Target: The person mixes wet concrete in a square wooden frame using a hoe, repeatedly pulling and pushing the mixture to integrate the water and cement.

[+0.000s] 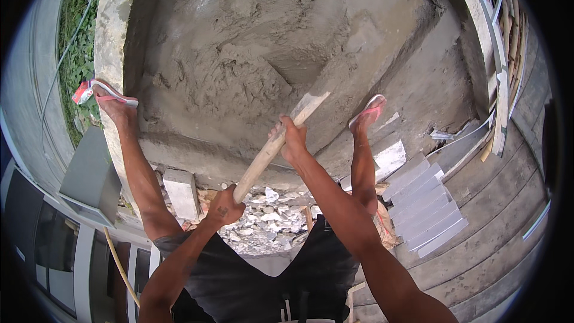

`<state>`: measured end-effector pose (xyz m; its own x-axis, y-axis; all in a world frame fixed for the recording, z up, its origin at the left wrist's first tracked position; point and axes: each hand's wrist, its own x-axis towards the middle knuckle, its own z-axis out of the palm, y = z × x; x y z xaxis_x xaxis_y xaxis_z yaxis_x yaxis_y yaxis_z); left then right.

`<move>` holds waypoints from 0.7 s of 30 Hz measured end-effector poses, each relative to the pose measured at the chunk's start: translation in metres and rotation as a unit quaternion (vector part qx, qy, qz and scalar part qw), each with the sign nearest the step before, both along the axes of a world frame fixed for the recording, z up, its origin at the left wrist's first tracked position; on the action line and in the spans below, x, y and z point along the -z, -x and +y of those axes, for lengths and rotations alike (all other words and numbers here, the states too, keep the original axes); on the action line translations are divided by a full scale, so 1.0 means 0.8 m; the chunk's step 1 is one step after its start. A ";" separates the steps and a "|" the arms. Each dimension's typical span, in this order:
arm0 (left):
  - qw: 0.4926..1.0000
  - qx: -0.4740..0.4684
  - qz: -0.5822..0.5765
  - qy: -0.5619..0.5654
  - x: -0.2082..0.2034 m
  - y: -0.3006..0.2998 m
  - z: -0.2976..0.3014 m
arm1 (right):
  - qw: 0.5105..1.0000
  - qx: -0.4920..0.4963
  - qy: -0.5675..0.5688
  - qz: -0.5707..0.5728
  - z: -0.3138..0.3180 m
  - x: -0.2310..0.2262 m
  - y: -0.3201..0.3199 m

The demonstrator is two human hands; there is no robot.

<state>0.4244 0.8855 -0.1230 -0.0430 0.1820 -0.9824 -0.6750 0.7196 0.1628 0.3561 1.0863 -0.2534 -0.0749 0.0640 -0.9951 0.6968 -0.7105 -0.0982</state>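
Both fists are wrapped round a long pale wooden tool handle [263, 158], which slants up and to the right over a bed of wet grey mortar [239, 42]. My left hand [225, 206] grips its near end. Farther along, my right hand [292, 139] closes round the shaft. Beyond the right hand the handle reaches the mortar, where grey mix coats things. I cannot make out the tool's head. A dark hollow [296, 70] with straight edges shows in the mortar beside the handle's far end.
A concrete wall [113, 36] bounds the mortar on the left; my left foot in a flip-flop [116, 94] stands on it. My right foot [368, 113] is at the right. Stacked grey blocks [427, 206], rubble [269, 221], a pale block [181, 193] and bamboo poles [513, 42] lie around.
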 end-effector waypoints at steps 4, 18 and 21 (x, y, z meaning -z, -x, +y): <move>0.971 -0.207 -0.122 0.011 0.023 0.083 0.203 | 0.959 -0.264 -0.099 -0.014 0.109 0.100 0.092; 0.957 -0.233 0.116 -0.127 0.165 0.197 0.460 | 0.884 -0.280 -0.321 0.192 0.427 0.146 0.313; 0.972 -0.187 0.067 -0.125 0.175 0.226 0.473 | 0.899 -0.280 -0.295 0.159 0.450 0.179 0.326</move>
<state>0.2438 1.2640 -0.2633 -0.2769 0.3606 -0.8907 -0.8428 0.3540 0.4054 0.0956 1.4466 -0.3969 -0.5356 0.4377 -0.7221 0.7989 -0.0144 -0.6013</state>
